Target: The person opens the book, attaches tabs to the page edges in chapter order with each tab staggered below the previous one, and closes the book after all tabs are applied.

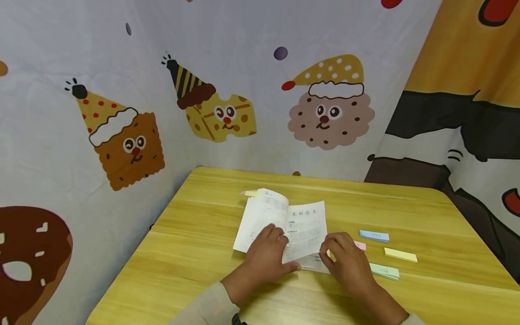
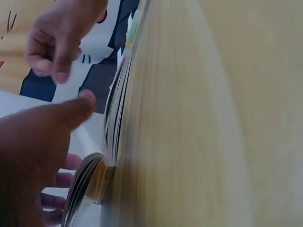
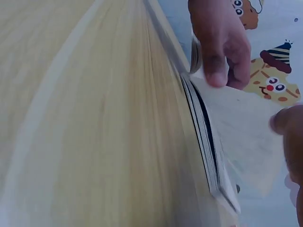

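Note:
An open book [image 1: 266,207] with printed pages lies on the wooden table. My left hand [image 1: 264,253] rests on its left page, fingers spread over the paper and thumb reaching across near the bottom of the spine. At the right edge of the book, my right hand [image 1: 347,259] pinches the lifted right-hand page [image 1: 304,232] with curled fingers. Part of another page shows beneath it. Something small and yellowish shows by the right fingertips, mostly hidden. In the right wrist view the raised page [image 3: 241,123] stands up from the book's page block [image 3: 203,132].
Right of the book lie sticky-note strips: blue [image 1: 373,236], yellow [image 1: 400,254], green [image 1: 383,271] and a partly hidden pink one [image 1: 359,245]. A yellow tab [image 1: 252,193] sticks out at the book's upper left. A cartoon-printed curtain [image 1: 243,54] hangs behind the table [image 1: 195,225].

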The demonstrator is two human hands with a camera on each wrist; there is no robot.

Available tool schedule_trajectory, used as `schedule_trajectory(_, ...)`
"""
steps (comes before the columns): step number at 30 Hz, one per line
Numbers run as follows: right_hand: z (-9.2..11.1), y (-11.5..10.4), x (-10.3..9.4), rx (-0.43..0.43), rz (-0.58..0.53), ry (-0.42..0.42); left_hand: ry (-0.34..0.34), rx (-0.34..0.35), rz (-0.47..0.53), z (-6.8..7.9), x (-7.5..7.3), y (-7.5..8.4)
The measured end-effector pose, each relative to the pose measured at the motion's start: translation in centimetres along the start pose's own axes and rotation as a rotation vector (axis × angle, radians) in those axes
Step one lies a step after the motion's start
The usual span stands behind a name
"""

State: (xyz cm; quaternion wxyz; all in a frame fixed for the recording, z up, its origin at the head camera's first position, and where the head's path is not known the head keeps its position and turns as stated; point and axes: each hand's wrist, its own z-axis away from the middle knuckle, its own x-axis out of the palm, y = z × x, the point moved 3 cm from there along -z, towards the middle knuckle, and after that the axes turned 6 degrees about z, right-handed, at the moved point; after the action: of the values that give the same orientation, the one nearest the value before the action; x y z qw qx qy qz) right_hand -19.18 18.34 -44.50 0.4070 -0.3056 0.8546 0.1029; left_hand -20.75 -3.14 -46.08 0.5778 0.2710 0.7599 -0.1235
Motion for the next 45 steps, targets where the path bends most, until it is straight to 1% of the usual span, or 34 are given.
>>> schedule_trajectory(2, -0.2, -0.2, -0.1, 0.022, -0.009, 0.025, 0.001, -0.013, -0.011, 0.0, 0.1, 0.0)
schedule_trajectory(4, -0.2, -0.2, 0.0, 0.061, -0.004, 0.011, 0.018, -0.042, -0.005, 0.0, 0.1, -0.1)
schedule_trajectory(5, -0.2, -0.2, 0.2, 0.084, -0.009, -0.018, 0.039, -0.063, 0.008, 0.0, 0.1, -0.2)
schedule_trajectory(7, -0.1, 0.0, 0.8, 0.119, -0.019, -0.124, 0.092, -0.123, 0.054, 0.0, 0.0, -0.4)
schedule_trajectory(9, 0.2, 0.2, 1.4, 0.128, -0.03, -0.255, 0.175, -0.175, 0.105, 0.0, -0.2, -0.5)
schedule_trajectory(11, 0.7, 0.3, 1.9, 0.118, -0.043, -0.374, 0.27, -0.217, 0.135, 0.2, -0.4, -0.8)
schedule_trajectory(12, 0.9, 0.3, 2.0, 0.105, -0.043, -0.413, 0.307, -0.23, 0.134, 0.2, -0.5, -0.9)
schedule_trajectory(14, 1.1, 0.4, 2.2, 0.083, -0.036, -0.454, 0.369, -0.245, 0.099, 0.3, -0.7, -1.2)
schedule_trajectory(16, 1.2, 0.5, 2.1, 0.066, -0.021, -0.463, 0.39, -0.264, 0.043, 0.2, -1.0, -1.5)
schedule_trajectory(18, 1.2, 0.5, 2.0, 0.052, -0.017, -0.466, 0.371, -0.272, -0.018, 0.2, -1.1, -1.7)
schedule_trajectory(20, 1.0, 0.4, 1.8, 0.042, -0.023, -0.475, 0.32, -0.251, -0.071, 0.0, -1.2, -1.7)
schedule_trajectory(22, 0.9, 0.3, 1.6, 0.036, -0.036, -0.488, 0.249, -0.19, -0.106, -0.1, -1.1, -1.5)
schedule_trajectory(24, 0.8, 0.3, 1.5, 0.029, -0.035, -0.496, 0.173, -0.123, -0.103, -0.1, -0.9, -1.1)
schedule_trajectory(26, 0.7, 0.3, 1.4, 0.028, -0.024, -0.48, 0.114, -0.086, -0.074, 0.0, -0.6, -0.9)
schedule_trajectory(27, 0.6, 0.4, 1.4, 0.024, -0.019, -0.462, 0.088, -0.087, -0.05, 0.1, -0.4, -0.8)
schedule_trajectory(29, 0.5, 0.5, 1.4, 0.015, -0.006, -0.402, 0.042, -0.118, 0.004, 0.3, -0.1, -0.8)
schedule_trajectory(31, 0.4, 0.6, 1.4, 0.004, -0.006, -0.314, 0.006, -0.148, 0.039, 0.3, 0.1, -0.7)
schedule_trajectory(33, 0.3, 0.6, 1.3, -0.008, -0.012, -0.232, -0.025, -0.164, 0.064, 0.2, 0.3, -0.6)
schedule_trajectory(36, 0.1, 0.3, 0.8, 0.003, -0.019, -0.131, -0.047, -0.163, 0.074, 0.2, 0.2, -0.4)
schedule_trajectory(40, -0.1, -0.1, 0.2, 0.08, -0.009, -0.058, -0.041, -0.162, 0.06, 0.2, 0.2, -0.4)
schedule_trajectory(42, -0.1, -0.1, 0.3, 0.135, -0.015, -0.07, -0.029, -0.169, 0.051, 0.3, 0.2, -0.4)
schedule_trajectory(43, -0.1, 0.0, 0.5, 0.15, -0.019, -0.095, -0.015, -0.177, 0.049, 0.3, 0.2, -0.4)
schedule_trajectory(45, 0.2, 0.1, 0.9, 0.167, -0.029, -0.185, 0.02, -0.203, 0.057, 0.3, 0.1, -0.5)
